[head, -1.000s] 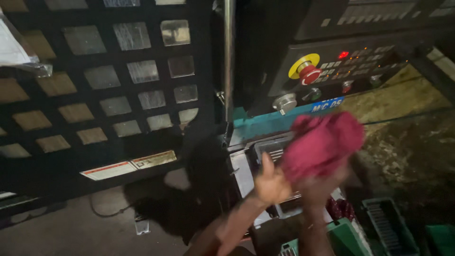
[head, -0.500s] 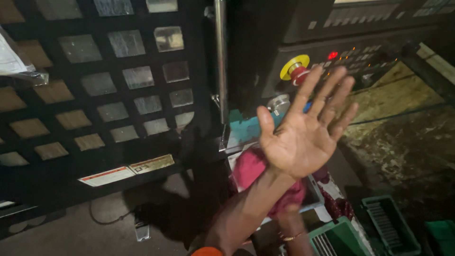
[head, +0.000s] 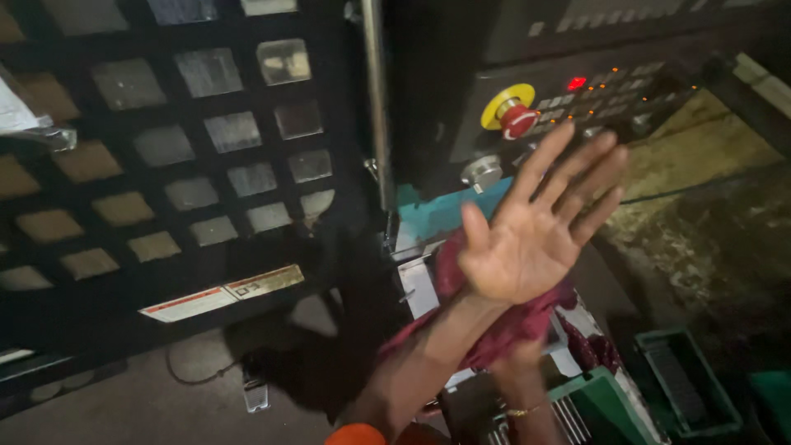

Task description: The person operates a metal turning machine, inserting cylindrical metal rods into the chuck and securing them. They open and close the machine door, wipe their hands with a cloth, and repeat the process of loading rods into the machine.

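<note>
We note the left hand [head: 527,239] spread flat, gripping nothing; right hand [head: 515,363] clutches a red rag [head: 511,325]. Risk: the nearby red stop button [head: 517,119] could get bumped.

Labels and signs, head view:
- Rectangular warning label [head: 221,292], low on the dark grid door at left; tilted, red-and-white left portion, yellowish right portion.
- White paper sheet [head: 18,111], far left edge, partly cut off.
- White rectangular plate [head: 418,286], centre, below the teal panel.

No packages; no lit screen discernible.
</note>
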